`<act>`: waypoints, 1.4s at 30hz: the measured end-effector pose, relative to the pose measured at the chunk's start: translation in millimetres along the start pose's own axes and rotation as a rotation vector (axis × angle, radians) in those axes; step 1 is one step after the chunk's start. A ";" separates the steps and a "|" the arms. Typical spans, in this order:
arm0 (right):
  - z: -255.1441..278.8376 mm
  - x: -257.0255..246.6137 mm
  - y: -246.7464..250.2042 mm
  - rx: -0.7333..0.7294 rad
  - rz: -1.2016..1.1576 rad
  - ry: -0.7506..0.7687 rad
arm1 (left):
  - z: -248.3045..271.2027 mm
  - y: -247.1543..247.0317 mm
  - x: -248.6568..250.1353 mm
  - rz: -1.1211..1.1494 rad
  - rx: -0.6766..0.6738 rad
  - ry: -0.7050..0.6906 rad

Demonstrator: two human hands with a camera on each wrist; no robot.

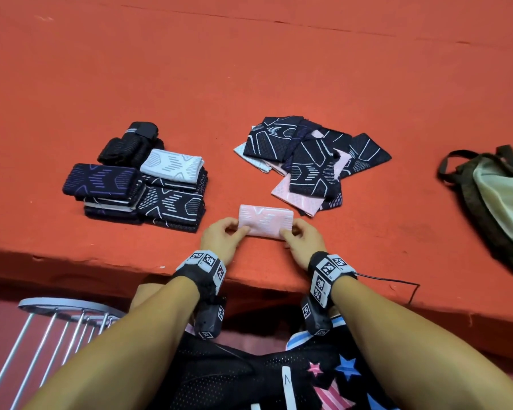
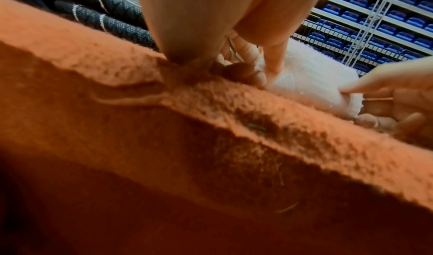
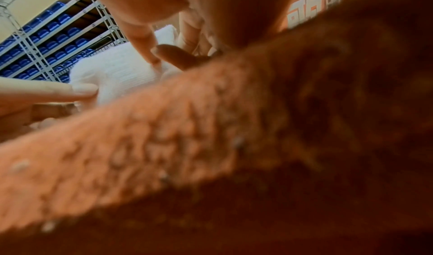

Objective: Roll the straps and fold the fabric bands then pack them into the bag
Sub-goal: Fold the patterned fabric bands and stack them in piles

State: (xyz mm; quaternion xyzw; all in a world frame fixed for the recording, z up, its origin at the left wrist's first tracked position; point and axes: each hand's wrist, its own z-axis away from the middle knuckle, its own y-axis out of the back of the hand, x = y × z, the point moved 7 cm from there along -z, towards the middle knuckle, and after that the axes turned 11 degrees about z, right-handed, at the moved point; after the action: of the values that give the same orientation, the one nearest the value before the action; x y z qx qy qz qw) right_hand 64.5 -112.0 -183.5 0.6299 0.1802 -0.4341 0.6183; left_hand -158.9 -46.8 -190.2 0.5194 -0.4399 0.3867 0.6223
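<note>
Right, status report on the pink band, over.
Left hand and right hand each pinch an end of pink band. Folded, on red ledge. Bag unobstructed.

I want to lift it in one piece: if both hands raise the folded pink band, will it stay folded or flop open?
The pink band is soft knit, so it probably sags. Both hands pinch its ends, which likely keeps the fold shut. It looks light.

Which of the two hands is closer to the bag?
The right. The right hand grips the pink band's right end, on the side where the bag lies, though well apart from it. The left hand grips the band's left end, farther away.
</note>
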 end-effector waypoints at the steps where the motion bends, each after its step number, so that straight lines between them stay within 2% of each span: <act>1: 0.0 1.0 -0.4 0.006 -0.008 -0.005 | 0.1 -0.9 0.4 0.002 0.003 -0.001; 7: -3.4 1.6 2.3 0.048 -0.051 -0.074 | -4.2 -1.6 -1.2 -0.059 0.053 0.054; 13: -10.5 12.2 -2.9 0.136 0.041 -0.127 | -8.7 -0.3 0.5 -0.072 0.076 0.143; 18: -18.0 15.6 -5.7 0.106 0.060 -0.181 | -14.0 -0.7 0.0 -0.100 0.080 0.176; 23: -16.2 6.2 -1.1 0.103 0.192 -0.142 | -10.8 -2.2 8.4 -0.183 0.099 0.234; 27: -13.2 0.3 0.3 0.081 0.204 -0.121 | -0.4 -3.5 22.1 -0.217 0.096 0.152; 31: -8.1 -10.0 -0.8 0.051 0.122 -0.088 | 12.3 0.7 36.3 -0.119 -0.004 0.075; 33: -4.1 -30.2 -6.7 0.055 0.091 -0.012 | 14.4 18.6 47.2 -0.074 0.027 0.036; 37: 0.0 -96.2 -40.4 -0.004 0.012 0.162 | 14.8 83.8 67.2 -0.084 0.211 -0.072; 42: -7.5 -162.5 -95.1 -0.080 -0.121 0.225 | 6.9 163.4 63.0 -0.142 0.377 -0.063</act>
State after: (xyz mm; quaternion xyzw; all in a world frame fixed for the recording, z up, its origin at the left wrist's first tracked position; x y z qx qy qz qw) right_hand -96.4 -38.5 -118.7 0.6374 0.3030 -0.3897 0.5916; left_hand -293.4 -25.7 -79.8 0.6683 -0.3410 0.4009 0.5257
